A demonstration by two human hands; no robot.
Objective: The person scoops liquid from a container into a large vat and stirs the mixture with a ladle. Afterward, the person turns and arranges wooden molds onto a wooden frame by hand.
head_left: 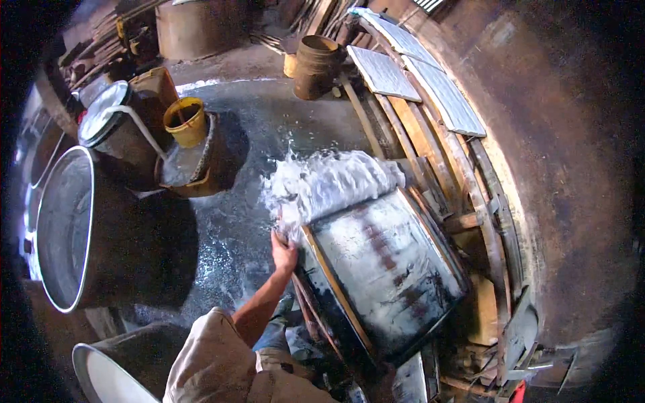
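My left hand (284,254) is closed at the far left corner of a shallow rectangular tray (383,258), its fingertips partly covered by white spray. Wooden strips run along the tray's two sides, and its bed is wet, whitish and streaked with dark and rust-coloured patches. Over the far edge pours a blurred white mass (336,181), which looks like splashing liquid. The tray slopes down toward the floor there. At the tray's near edge, a dark shape may be my right hand (386,383); its fingers cannot be made out.
A large metal drum (74,228) and a lidded barrel (107,117) stand left. Near them, a yellow bucket (185,122) sits on a container (185,168). White slabs (383,72) rest on wooden rails (430,148) at right. The floor (232,248) is wet.
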